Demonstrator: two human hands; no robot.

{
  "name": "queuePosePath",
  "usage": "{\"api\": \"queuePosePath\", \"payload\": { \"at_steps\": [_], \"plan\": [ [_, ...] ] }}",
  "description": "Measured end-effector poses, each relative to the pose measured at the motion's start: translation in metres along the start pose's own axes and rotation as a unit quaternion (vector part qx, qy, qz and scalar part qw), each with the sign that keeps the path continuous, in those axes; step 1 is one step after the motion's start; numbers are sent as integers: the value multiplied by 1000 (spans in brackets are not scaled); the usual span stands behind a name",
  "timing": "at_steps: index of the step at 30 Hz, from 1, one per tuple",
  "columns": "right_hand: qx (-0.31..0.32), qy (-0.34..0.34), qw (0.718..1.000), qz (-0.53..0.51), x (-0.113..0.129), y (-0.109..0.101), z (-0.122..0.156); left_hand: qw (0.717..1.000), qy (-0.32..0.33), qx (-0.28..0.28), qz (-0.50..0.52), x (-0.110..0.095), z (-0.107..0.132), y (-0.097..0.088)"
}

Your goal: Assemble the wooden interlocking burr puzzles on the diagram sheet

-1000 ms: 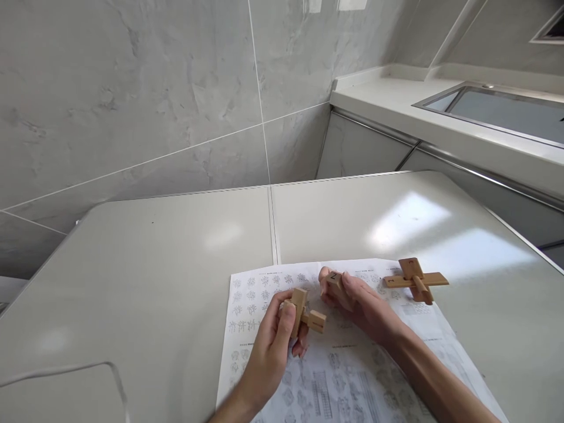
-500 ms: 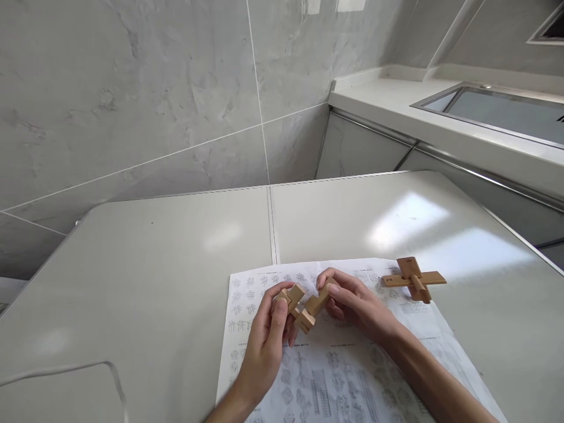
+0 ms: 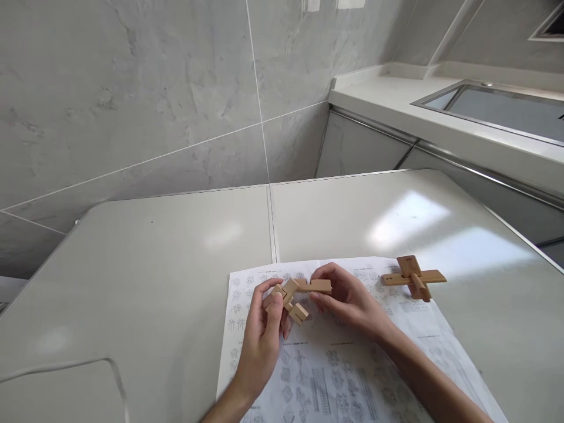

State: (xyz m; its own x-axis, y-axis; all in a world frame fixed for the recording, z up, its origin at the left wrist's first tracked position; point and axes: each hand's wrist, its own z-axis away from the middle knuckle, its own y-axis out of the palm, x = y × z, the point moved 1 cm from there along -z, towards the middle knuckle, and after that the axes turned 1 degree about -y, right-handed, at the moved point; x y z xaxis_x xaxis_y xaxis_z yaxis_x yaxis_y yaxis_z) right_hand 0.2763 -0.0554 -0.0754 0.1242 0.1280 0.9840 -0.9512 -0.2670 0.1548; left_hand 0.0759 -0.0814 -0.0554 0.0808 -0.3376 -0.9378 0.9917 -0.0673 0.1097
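My left hand (image 3: 263, 335) is closed around joined notched wooden puzzle pieces (image 3: 289, 291), its thumb on top. One block of that group sticks out to the lower right and bears dark marks. Between the fingertips of my right hand (image 3: 348, 296) is another notched wooden puzzle piece (image 3: 319, 286), held roughly level. Its left end meets or overlaps the pieces in my left hand; whether they interlock I cannot tell. Both hands are above a printed instruction sheet (image 3: 304, 364) covered with small diagrams.
An assembled wooden cross puzzle (image 3: 412, 278) with numbered flat arms rests at the sheet's upper right edge. The pale table (image 3: 185, 252) has a seam down its middle. A white cable (image 3: 66, 368) lies at lower left. Behind are a tiled wall (image 3: 154, 88) and a white counter (image 3: 388, 97).
My right hand has turned its piece from a slant to nearly level and brought it to the upper side of the left hand's pieces. The left hand has shifted slightly left.
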Motion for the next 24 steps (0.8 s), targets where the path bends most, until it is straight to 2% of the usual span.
{"api": "queuePosePath", "payload": {
  "at_steps": [10, 16, 20, 24],
  "plan": [
    [36, 0, 998, 55, 4, 1, 2, 1000, 17, -15, -13, -1, -3, -3],
    [20, -88, 974, 210, 7, 4, 4, 999, 18, -28, -18, -1, -3, -4],
    [-3, -105, 963, 248, 4, 4, 7, 997, 28, -53, -39, -2, -2, -5],
    [10, -172, 947, 269, 5, 5, 7, 994, 38, -84, -63, -4, -3, -5]
  ]
}}
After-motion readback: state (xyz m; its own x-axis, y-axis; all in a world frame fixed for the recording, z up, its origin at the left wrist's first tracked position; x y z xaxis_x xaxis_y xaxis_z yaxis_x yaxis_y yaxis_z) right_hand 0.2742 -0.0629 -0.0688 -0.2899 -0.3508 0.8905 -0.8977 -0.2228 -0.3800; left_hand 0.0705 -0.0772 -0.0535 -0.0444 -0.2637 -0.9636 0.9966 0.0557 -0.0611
